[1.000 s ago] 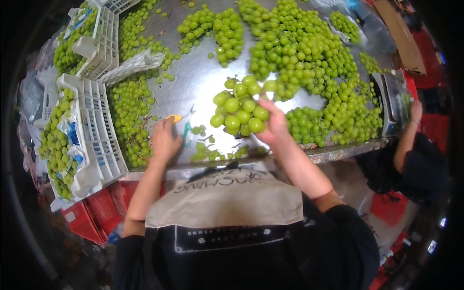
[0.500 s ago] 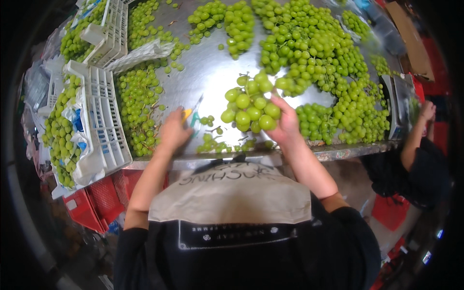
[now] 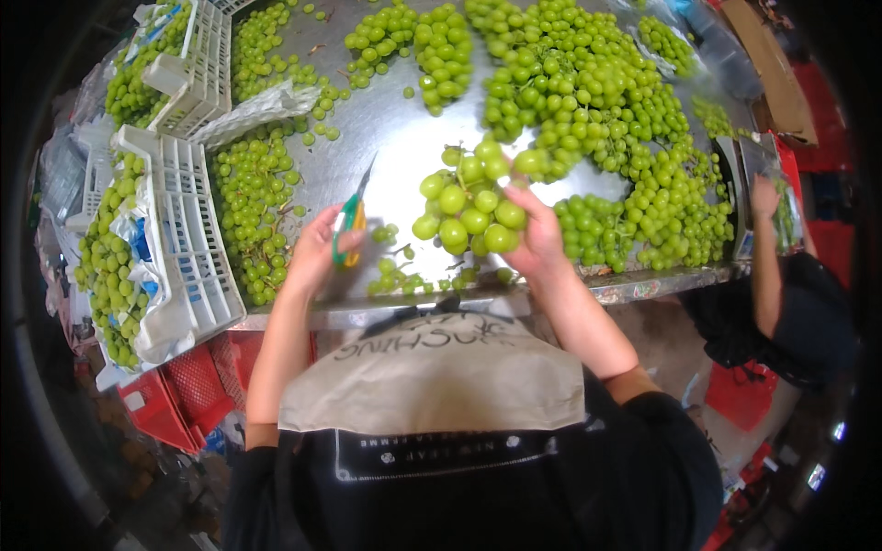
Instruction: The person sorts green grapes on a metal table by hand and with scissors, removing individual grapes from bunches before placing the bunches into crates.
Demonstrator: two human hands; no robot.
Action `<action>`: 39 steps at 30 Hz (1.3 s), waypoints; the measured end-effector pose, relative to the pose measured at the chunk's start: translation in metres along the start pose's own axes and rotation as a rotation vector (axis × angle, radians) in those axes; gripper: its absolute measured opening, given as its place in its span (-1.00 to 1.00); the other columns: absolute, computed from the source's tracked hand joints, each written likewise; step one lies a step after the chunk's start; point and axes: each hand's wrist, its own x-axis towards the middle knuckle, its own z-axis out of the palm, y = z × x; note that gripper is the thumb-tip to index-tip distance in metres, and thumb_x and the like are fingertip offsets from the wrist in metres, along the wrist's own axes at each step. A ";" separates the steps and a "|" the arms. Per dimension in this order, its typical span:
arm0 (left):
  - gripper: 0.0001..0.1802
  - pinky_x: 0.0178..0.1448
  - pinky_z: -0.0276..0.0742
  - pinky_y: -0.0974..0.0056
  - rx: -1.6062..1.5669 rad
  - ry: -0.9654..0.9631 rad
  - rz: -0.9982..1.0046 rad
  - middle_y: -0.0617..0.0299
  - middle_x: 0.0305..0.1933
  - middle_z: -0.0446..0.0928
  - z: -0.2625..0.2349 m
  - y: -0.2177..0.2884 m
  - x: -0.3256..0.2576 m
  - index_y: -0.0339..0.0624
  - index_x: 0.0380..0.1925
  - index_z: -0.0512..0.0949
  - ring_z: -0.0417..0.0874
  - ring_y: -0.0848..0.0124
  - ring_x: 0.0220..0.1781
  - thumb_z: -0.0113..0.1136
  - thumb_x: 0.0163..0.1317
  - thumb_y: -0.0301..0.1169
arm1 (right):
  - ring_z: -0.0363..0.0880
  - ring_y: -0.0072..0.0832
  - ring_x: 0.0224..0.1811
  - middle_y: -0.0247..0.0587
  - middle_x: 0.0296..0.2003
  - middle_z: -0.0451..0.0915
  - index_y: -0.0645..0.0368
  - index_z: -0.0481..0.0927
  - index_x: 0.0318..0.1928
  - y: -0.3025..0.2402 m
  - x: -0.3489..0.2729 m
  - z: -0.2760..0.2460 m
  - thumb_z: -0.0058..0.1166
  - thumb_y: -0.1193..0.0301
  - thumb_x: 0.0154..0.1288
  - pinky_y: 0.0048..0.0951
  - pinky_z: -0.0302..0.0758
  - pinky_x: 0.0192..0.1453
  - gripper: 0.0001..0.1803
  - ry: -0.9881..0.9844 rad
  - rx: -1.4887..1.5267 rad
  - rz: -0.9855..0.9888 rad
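Observation:
My left hand (image 3: 318, 248) is closed around the green and yellow handles of small scissors (image 3: 351, 230). Their dark, slim blades point up and away from me. In my right hand (image 3: 540, 235) is a bunch of large green grapes (image 3: 467, 209), held above the metal table (image 3: 390, 119). The thumb lies along the bunch's right side, and the other fingers are partly hidden behind it. A gap separates the scissors from the bunch. Below them, loose grapes and small clusters (image 3: 404, 279) lie near the table's front edge.
A big heap of grape bunches (image 3: 588, 92) covers the table's far right. Loose grapes (image 3: 253, 207) spread along the left, beside white plastic crates (image 3: 188, 220) holding grapes. Red crates (image 3: 188, 390) stand below the left edge. At the right, another person's hand (image 3: 764, 196) touches a clear pack.
My left hand has lifted the scissors off the tabletop, turning their blades upward. The grape bunch stays in my right hand, nearly in place. The other person's hand has moved left onto the pack.

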 end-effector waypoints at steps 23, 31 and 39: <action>-0.38 -0.07 0.47 0.28 0.927 -0.126 0.561 0.03 -0.12 0.56 0.027 0.099 -0.032 -0.14 0.11 0.40 0.57 0.25 -0.22 0.19 -0.06 -0.61 | 0.38 -0.10 0.14 0.11 0.12 0.34 0.30 0.15 0.24 0.005 -0.001 -0.001 -0.21 0.31 0.30 -0.10 0.31 0.25 -0.46 -0.052 0.016 0.135; -0.35 0.02 0.48 0.27 0.832 -0.160 0.529 0.02 -0.02 0.54 0.025 0.095 -0.030 -0.11 0.14 0.39 0.59 0.23 -0.06 0.18 -0.08 -0.64 | 0.40 -0.08 0.12 0.11 0.11 0.36 0.28 0.19 0.22 0.006 0.002 -0.008 -0.21 0.22 0.31 -0.10 0.33 0.22 -0.45 -0.074 0.103 0.194; -0.34 0.02 0.48 0.27 0.852 -0.169 0.521 0.02 -0.02 0.54 0.026 0.097 -0.030 -0.12 0.14 0.38 0.59 0.24 -0.07 0.18 -0.09 -0.66 | 0.38 -0.08 0.15 0.10 0.13 0.35 0.26 0.17 0.24 0.007 0.003 -0.009 -0.22 0.22 0.32 -0.09 0.31 0.24 -0.45 -0.097 0.115 0.207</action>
